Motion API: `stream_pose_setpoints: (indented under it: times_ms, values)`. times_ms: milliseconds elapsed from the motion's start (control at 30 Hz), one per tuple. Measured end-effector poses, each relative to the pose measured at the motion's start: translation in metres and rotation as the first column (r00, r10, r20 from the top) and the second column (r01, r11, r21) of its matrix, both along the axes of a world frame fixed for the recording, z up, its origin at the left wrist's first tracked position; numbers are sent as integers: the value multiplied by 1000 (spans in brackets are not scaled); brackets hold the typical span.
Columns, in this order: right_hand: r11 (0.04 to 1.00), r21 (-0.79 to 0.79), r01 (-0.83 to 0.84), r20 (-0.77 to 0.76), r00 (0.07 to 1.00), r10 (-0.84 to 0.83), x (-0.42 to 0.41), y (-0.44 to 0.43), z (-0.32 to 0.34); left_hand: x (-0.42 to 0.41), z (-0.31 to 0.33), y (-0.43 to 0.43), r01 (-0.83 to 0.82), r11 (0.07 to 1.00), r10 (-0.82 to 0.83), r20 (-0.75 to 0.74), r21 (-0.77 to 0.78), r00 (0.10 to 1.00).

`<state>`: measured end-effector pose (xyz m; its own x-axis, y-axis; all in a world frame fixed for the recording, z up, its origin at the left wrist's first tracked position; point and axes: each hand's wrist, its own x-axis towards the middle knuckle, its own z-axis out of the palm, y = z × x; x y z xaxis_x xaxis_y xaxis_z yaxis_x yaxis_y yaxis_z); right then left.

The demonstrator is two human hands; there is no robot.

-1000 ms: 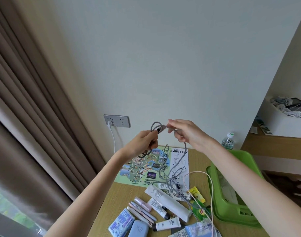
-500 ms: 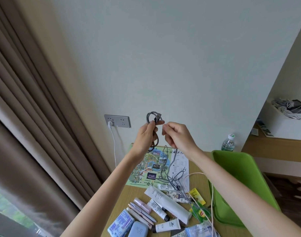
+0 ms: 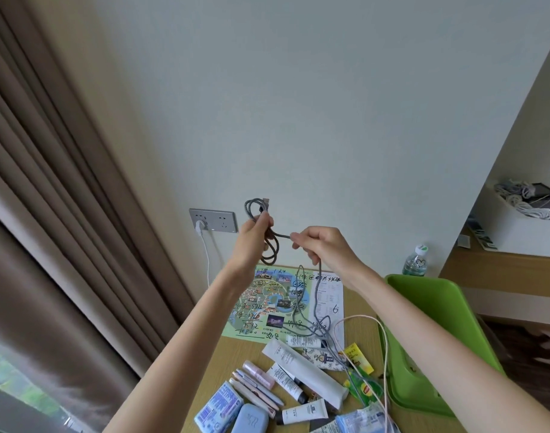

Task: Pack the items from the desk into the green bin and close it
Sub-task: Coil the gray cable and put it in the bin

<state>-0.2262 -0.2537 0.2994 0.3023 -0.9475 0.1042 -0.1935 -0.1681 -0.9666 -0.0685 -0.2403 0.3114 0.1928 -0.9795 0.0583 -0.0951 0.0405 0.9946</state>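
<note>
I hold a grey braided cable (image 3: 269, 245) up in front of the wall. My left hand (image 3: 252, 237) grips a bundle of its coils, with the plug end sticking out on top. My right hand (image 3: 322, 245) pinches the strand just to the right, and the rest hangs down to the desk (image 3: 202, 364) in loose loops. The green bin (image 3: 433, 332) stands at the right of the desk, partly behind my right forearm. Tubes (image 3: 305, 365), pens (image 3: 255, 385), a blue case (image 3: 253, 420), packets and a map sheet (image 3: 267, 304) lie below my hands.
A white cable (image 3: 383, 348) curves over the bin's left edge. A wall socket (image 3: 213, 220) holds a white plug with its cord hanging down. A water bottle (image 3: 415, 260) stands behind the bin. Curtains fill the left; a white box with cables (image 3: 523, 217) sits on a right shelf.
My left hand has gathered more loops and risen slightly. My right hand has slid along the cable, away from the coil to the right, drawing out a strand. The view has shifted.
</note>
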Motion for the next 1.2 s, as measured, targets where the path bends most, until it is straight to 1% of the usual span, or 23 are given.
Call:
stream_pose_setpoints:
  times_ms: [33, 67, 133, 167, 200, 367, 467, 567, 600, 633, 700, 767, 800, 833, 900, 933, 1033, 1133, 1200]
  values:
    - [1000, -18, -13, -17, 1000, 13, -3, -2, 1, 6, 3, -2, 24, 999, -22, -84, 26, 996]
    - [999, -31, -26, -33, 999, 25, -5, -4, 2, 12, 5, -3, 65, 997, -57, -200, 36, 978]
    - [999, -38, -36, -56, 998, 34, -6, -8, 4, 19, 8, -4, 150, 989, -130, -439, 13, 889]
    - [999, -35, -32, -70, 997, 30, -7, -10, 4, 22, 8, -6, 171, 985, -148, -521, -3, 840]
    - [999, -32, -27, -83, 996, 24, -7, -12, 5, 24, 8, -7, 176, 984, -151, -573, -12, 805]
    - [999, -28, -15, -120, 993, 12, -12, -17, 9, 38, 8, -11, 100, 995, -81, -710, -15, 700]
    - [1000, -29, 5, -123, 992, -8, -19, -20, 14, 46, 6, -14, 66, 998, -59, -730, -18, 681]
    - [999, -30, -12, -65, 998, 10, -26, -24, 21, 50, 5, -15, 37, 999, -45, -756, -27, 653]
    - [999, -23, -26, -35, 999, 25, -29, -25, 23, 51, 5, -15, 24, 999, -33, -753, -22, 657]
    - [999, -19, -45, -12, 999, 44, -31, -26, 25, 52, 5, -15, 10, 1000, -18, -732, -14, 681]
    - [994, -53, -95, -45, 995, 93, -35, -26, 30, 52, 5, -14, -18, 1000, 21, -611, 11, 792]
    - [978, -137, -154, -144, 980, 134, -33, -22, 35, 48, 5, -13, -27, 999, 34, -379, 24, 925]
    - [968, -174, -182, -183, 972, 150, -30, -21, 38, 45, 5, -12, -12, 1000, 18, -248, 24, 969]
    - [958, -201, -207, -219, 962, 162, -27, -20, 40, 41, 4, -11, 15, 1000, -11, -128, 28, 992]
    - [940, -244, -240, -291, 942, 165, -20, -19, 44, 31, 3, -7, 87, 995, -90, 67, 51, 994]
    - [931, -266, -249, -329, 932, 155, -18, -19, 44, 26, 3, -4, 123, 990, -131, 129, 65, 983]
    - [917, -304, -260, -375, 917, 135, -14, -18, 46, 10, 6, 4, 222, 970, -239, 200, 102, 950]
    - [924, -284, -255, -326, 932, 157, -15, -19, 46, 0, 8, 13, 356, 926, -377, 239, 127, 895]
    - [929, -272, -249, -319, 935, 157, -16, -20, 46, -3, 7, 18, 439, 886, -464, 254, 152, 849]
